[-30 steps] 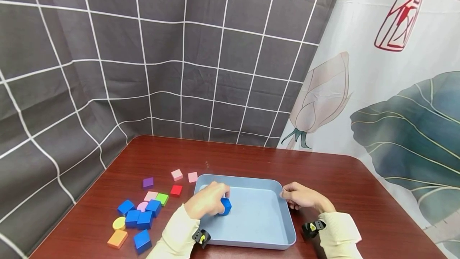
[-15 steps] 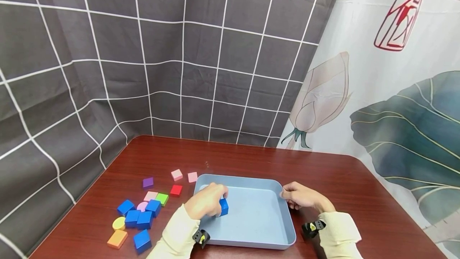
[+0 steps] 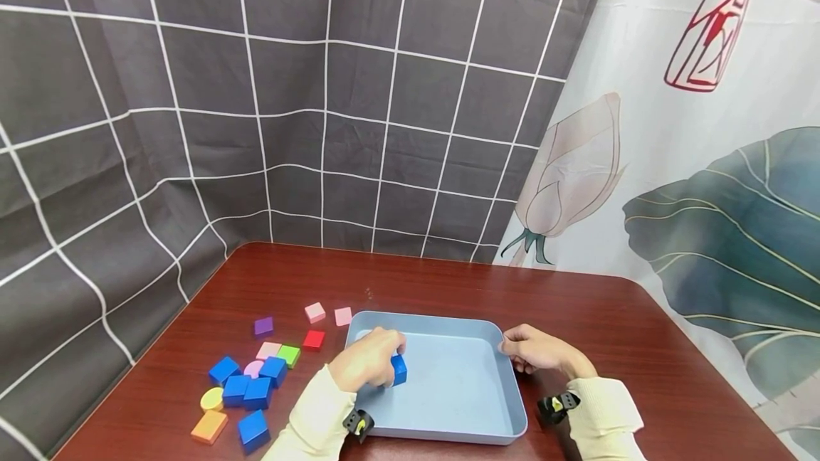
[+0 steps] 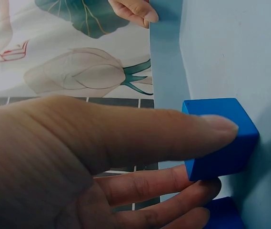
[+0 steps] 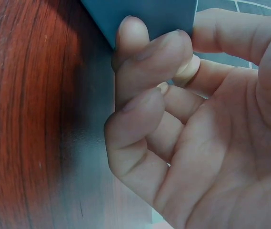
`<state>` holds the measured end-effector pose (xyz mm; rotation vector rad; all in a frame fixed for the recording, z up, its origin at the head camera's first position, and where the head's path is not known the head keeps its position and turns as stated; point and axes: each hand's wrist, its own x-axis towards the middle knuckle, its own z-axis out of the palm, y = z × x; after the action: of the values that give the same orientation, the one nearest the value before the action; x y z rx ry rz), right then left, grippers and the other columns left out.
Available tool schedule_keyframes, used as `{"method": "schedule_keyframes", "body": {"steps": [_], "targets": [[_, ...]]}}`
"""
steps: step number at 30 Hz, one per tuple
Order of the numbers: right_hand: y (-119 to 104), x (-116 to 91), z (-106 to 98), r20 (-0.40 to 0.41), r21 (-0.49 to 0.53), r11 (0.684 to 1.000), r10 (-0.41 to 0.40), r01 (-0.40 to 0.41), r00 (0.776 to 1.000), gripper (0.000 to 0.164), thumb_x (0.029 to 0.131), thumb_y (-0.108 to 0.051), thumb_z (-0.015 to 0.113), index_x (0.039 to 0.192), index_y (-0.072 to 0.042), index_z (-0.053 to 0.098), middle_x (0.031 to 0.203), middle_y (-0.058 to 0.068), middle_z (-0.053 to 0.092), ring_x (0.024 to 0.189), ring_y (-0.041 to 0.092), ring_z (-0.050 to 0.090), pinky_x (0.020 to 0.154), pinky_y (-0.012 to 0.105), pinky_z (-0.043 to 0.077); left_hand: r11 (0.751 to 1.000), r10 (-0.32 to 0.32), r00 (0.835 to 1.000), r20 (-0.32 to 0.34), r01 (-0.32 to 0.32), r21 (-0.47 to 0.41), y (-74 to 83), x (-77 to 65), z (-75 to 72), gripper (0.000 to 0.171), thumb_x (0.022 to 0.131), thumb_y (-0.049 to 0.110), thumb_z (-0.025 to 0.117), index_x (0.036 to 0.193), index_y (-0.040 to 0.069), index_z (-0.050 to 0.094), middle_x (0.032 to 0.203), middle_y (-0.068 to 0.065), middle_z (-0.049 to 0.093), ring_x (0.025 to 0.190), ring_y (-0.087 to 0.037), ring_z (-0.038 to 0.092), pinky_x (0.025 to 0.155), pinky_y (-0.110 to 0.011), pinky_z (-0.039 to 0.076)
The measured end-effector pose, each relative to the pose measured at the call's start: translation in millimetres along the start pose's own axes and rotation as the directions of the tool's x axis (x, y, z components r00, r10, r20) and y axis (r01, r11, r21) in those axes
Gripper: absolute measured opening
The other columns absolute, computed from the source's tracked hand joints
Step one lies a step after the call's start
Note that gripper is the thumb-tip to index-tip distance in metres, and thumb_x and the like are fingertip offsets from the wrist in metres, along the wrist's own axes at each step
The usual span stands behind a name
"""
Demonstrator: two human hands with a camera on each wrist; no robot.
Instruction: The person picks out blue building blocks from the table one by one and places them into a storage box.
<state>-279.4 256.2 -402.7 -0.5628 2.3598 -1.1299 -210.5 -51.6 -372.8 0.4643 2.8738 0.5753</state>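
Observation:
Inside the light blue tray [image 3: 448, 390], at its left part, my left hand [image 3: 368, 358] pinches a blue cube [image 3: 399, 369]. In the left wrist view the thumb lies along the near face of this blue cube [image 4: 221, 157], with fingers on its other side. A second blue block [image 4: 225, 214] shows partly below the fingers in that view; the hand hides it in the head view. My right hand [image 3: 538, 349] holds the tray's right rim near the far corner. In the right wrist view its fingers curl against the outer tray wall [image 5: 149, 16].
Left of the tray lie several blue blocks [image 3: 258, 391], a yellow disc [image 3: 212, 398], an orange block [image 3: 209, 426], a purple block [image 3: 263, 326], a green block [image 3: 289, 355], a red block [image 3: 313, 339] and pink pieces [image 3: 314, 312]. Curtains [image 3: 288, 141] hang behind the brown table [image 3: 576, 304].
Since the oldest frame, my left hand has shifted slightly left with the blue cube. Over the last half second it hardly moves. The right hand and the tray stay in place.

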Motion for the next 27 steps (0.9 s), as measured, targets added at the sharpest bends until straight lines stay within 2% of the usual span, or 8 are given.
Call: {"method": "schedule_keyframes", "body": {"steps": [6, 10, 13, 18, 21, 23, 27], "targets": [[-2, 1, 0, 0.006, -0.002, 1.000, -0.002, 0.002, 1.000, 0.029, 0.090, -0.011, 0.048, 0.068, 0.007, 0.039, 0.055, 0.002, 0.040, 0.050, 0.013, 0.042, 0.046, 0.024, 0.036, 0.999, 0.010, 1.000, 0.000, -0.010, -0.042, -4.6, -2.0, -6.4, 0.038, 0.065, 0.006, 0.078, 0.100, 0.007, 0.061, 0.087, -0.006, 0.057, 0.077, -0.018, 0.049, 0.065, -0.037, 0.051], [-3, 0, 0, 0.012, 0.006, 1.000, 0.002, -0.002, 1.000, 0.030, 0.090, -0.011, 0.048, 0.069, 0.008, 0.039, 0.055, 0.002, 0.040, 0.050, 0.014, 0.043, 0.046, 0.024, 0.035, 0.995, 0.002, 1.000, -0.009, -0.003, -0.096, -11.3, -4.8, -15.9, 0.042, 0.064, 0.006, 0.080, 0.101, 0.006, 0.060, 0.079, -0.004, 0.054, 0.071, -0.017, 0.049, 0.059, -0.034, 0.049], [-3, 0, -1, 0.013, 0.000, 1.000, -0.002, 0.002, 1.000, 0.029, 0.090, -0.011, 0.047, 0.069, 0.007, 0.039, 0.055, 0.002, 0.040, 0.050, 0.014, 0.043, 0.046, 0.023, 0.034, 0.992, -0.033, 0.999, -0.033, 0.029, -0.121, -16.7, -7.4, -24.2, 0.044, 0.064, 0.003, 0.080, 0.103, 0.005, 0.060, 0.076, -0.005, 0.054, 0.066, -0.018, 0.050, 0.056, -0.032, 0.049], [-2, 0, -2, 0.014, 0.003, 1.000, -0.002, 0.002, 1.000, 0.030, 0.091, -0.012, 0.047, 0.070, 0.007, 0.038, 0.056, 0.002, 0.040, 0.051, 0.014, 0.043, 0.046, 0.024, 0.035, 0.985, -0.136, 0.987, -0.090, 0.125, -0.119, -26.0, -12.0, -34.7, 0.043, 0.065, 0.000, 0.079, 0.104, 0.006, 0.062, 0.089, -0.009, 0.058, 0.069, -0.020, 0.053, 0.058, -0.035, 0.054], [0, -1, -2, 0.013, 0.009, 1.000, 0.002, -0.002, 1.000, 0.030, 0.091, -0.012, 0.048, 0.070, 0.008, 0.038, 0.056, 0.001, 0.040, 0.051, 0.014, 0.043, 0.046, 0.024, 0.036, 0.973, -0.224, 0.969, -0.108, 0.215, -0.085, -33.8, -14.7, -38.4, 0.039, 0.065, 0.001, 0.079, 0.101, 0.005, 0.063, 0.087, -0.011, 0.059, 0.070, -0.023, 0.053, 0.061, -0.041, 0.054], [0, -1, -2, 0.012, 0.006, 1.000, 0.002, -0.002, 1.000, 0.030, 0.091, -0.012, 0.048, 0.070, 0.008, 0.039, 0.056, 0.001, 0.041, 0.051, 0.014, 0.043, 0.046, 0.024, 0.036, 0.954, -0.298, 0.948, -0.108, 0.294, -0.055, -39.5, -17.4, -41.3, 0.042, 0.063, 0.002, 0.079, 0.101, 0.005, 0.061, 0.087, -0.014, 0.058, 0.074, -0.029, 0.052, 0.066, -0.047, 0.051], [1, -1, -2, 0.012, 0.006, 1.000, 0.005, -0.005, 1.000, 0.031, 0.091, -0.012, 0.048, 0.070, 0.008, 0.038, 0.056, 0.001, 0.040, 0.051, 0.014, 0.043, 0.046, 0.024, 0.036, 0.890, -0.456, 0.888, -0.063, 0.456, -0.018, -53.9, -23.2, -47.7, 0.053, 0.056, 0.006, 0.083, 0.102, 0.005, 0.058, 0.090, -0.022, 0.050, 0.085, -0.041, 0.044, 0.069, -0.054, 0.045]]}}
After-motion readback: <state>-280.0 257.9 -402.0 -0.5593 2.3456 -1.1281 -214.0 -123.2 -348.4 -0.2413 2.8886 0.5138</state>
